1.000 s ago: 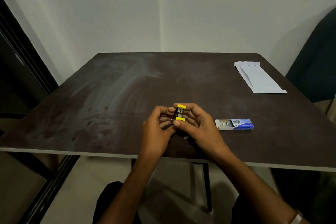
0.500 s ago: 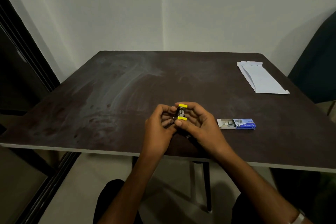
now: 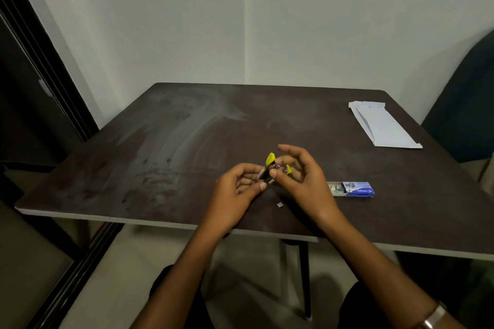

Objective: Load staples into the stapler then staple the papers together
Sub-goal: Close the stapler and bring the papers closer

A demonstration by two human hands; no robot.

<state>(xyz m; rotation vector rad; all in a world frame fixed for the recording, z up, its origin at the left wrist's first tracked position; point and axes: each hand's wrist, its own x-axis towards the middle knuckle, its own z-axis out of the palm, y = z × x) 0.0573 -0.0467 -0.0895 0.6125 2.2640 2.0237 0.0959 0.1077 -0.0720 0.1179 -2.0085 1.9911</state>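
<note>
A small black stapler (image 3: 270, 168) with yellow ends is held just above the table's near middle, tilted with one yellow end up. My left hand (image 3: 238, 187) grips its lower end between thumb and fingers. My right hand (image 3: 302, 176) pinches its right side, the other fingers spread. A blue staple box (image 3: 352, 189) lies open to the right, its tray slid out to the left. A small strip of staples (image 3: 280, 204) lies on the table below the hands. Folded white papers (image 3: 382, 125) lie at the far right.
The dark brown table (image 3: 160, 157) stands against a light wall corner. A dark chair (image 3: 465, 104) is at the right edge. A dark door frame (image 3: 40, 83) runs along the left. My knees show below the table's near edge.
The stapler has turned from level, yellow ends stacked, to tilted and opened out. My right hand's fingers have spread and lifted. A staple strip now shows on the table below the hands.
</note>
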